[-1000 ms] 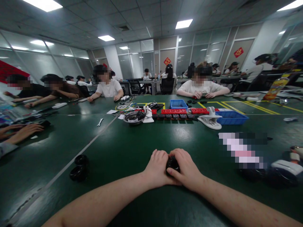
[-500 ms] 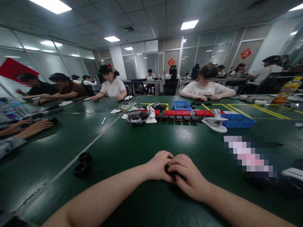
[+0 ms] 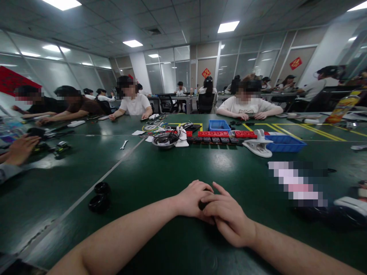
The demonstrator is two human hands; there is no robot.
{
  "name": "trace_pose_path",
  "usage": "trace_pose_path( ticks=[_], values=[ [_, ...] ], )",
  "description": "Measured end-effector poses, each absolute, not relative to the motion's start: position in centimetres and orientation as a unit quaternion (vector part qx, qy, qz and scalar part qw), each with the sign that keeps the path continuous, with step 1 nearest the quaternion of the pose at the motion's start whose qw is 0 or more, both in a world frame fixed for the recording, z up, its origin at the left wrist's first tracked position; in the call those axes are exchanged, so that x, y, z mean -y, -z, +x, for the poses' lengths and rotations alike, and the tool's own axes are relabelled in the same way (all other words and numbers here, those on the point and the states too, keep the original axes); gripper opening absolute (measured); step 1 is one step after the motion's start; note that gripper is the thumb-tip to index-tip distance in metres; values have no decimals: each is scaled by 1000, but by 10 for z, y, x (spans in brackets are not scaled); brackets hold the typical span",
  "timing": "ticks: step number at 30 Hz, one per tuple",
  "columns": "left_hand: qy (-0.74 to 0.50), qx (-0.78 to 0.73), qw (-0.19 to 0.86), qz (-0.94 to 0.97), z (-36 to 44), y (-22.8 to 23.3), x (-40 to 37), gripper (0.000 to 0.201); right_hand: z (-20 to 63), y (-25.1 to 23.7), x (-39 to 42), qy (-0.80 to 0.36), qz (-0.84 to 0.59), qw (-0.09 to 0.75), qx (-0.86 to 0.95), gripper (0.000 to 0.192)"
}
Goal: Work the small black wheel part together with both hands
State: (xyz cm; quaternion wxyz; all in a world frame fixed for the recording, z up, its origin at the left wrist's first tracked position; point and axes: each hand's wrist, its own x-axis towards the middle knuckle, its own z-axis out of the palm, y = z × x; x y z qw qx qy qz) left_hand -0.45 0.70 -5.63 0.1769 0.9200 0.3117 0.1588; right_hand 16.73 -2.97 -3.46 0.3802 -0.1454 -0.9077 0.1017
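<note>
My left hand [image 3: 190,198] and my right hand [image 3: 229,217] meet on the green table [image 3: 160,179], close in front of me. They close together around a small black round part [image 3: 202,205]. Only a dark sliver of it shows between the fingers. My left hand is curled around it. My right hand lies over it from the right, with the index finger stretched toward the left hand's knuckles. Both forearms rest low over the table.
Two black round parts [image 3: 99,196] lie to my left. Farther off stand a metal bowl [image 3: 164,140], red power strips [image 3: 213,134], two blue bins [image 3: 283,144], a white clamp [image 3: 258,146] and a wrench [image 3: 124,144]. A co-worker's hand [image 3: 18,149] is at far left; people sit opposite.
The black part was plainly visible between my hands a second ago; my right hand has slid over it and now hides it. The co-worker's hand at left has pulled back.
</note>
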Motion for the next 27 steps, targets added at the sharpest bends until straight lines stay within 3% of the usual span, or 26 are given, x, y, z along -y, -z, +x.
trace_pose_path(
  ticks=[3,6,18,24,27],
  values=[
    [-167,-350,189,902,-2,53,0,80,170,38,26,-47,-221,367,903,30],
    [-179,-400,189,879,3,51,9,88,168,44,20,-31,-309,363,878,40],
    [-196,-449,180,853,10,51,14,50,161,44,17,-50,-420,274,864,22],
    [-188,-389,193,881,2,49,3,44,163,39,20,-95,-329,312,886,12],
    [-182,-356,184,898,-1,53,-4,40,165,39,22,-124,-240,338,902,19]
  ],
)
